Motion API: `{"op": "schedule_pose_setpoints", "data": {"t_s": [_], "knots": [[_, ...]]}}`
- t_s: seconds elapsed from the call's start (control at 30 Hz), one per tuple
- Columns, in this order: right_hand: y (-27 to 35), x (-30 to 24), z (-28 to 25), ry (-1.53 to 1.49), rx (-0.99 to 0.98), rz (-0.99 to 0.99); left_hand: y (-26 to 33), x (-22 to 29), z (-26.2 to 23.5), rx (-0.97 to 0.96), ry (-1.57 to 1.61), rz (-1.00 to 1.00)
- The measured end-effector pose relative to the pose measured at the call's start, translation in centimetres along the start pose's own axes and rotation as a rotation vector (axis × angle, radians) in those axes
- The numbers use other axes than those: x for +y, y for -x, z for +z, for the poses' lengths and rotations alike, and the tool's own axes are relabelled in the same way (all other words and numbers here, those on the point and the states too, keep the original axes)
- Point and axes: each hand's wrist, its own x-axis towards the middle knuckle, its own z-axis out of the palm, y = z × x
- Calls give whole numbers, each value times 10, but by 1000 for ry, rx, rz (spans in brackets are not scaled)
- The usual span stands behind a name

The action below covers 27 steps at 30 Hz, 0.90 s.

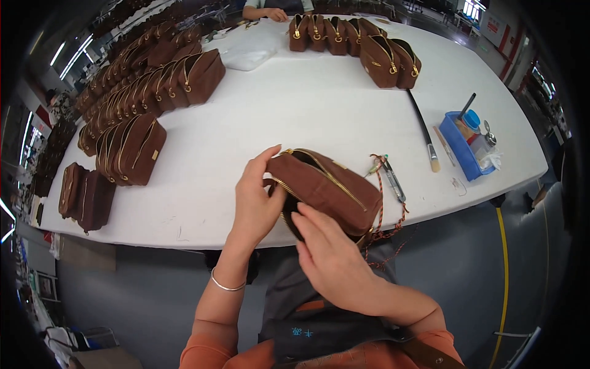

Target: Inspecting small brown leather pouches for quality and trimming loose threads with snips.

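A brown bag with two gold zips [335, 184] lies tilted at the table's near edge, in front of me. My left hand [257, 197] grips its left end, with the thumb at the unzipped near opening. The fingers of my right hand [332, 255] are stretched out, their tips at the mouth of that same opening. The bag's inside is dark, and I cannot make out anything in it. Just right of the bag lie thread snips [393, 179] with an orange-and-black cord [380, 203] tied to them.
Rows of similar brown bags [206, 77] stand at the left, and more bags [390, 61] at the far right. A brush [424, 129] lies near a blue bin [458, 147] of bottles. Clear plastic [251, 52] is on the white table [246, 123]; a person [276, 11] sits across.
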Motion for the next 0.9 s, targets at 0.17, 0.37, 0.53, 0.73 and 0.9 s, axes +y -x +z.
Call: {"op": "schedule_pose_setpoints", "data": {"t_s": [0.17, 0.37, 0.53, 0.73, 0.9], "knots": [[-14, 18, -9, 22, 67, 10, 11, 2, 7, -130, 175, -95], [-51, 62, -29, -41, 218, 62, 20, 2, 11, -148, 417, -87], [-62, 76, -22, -68, 131, 93, 17, 0, 7, -298, 363, -69], [-61, 77, -14, -6, 26, 28, 7, -4, 3, -247, 153, 18], [-60, 76, -8, -21, 57, 60, 5, 0, 6, -257, 293, -129]]}}
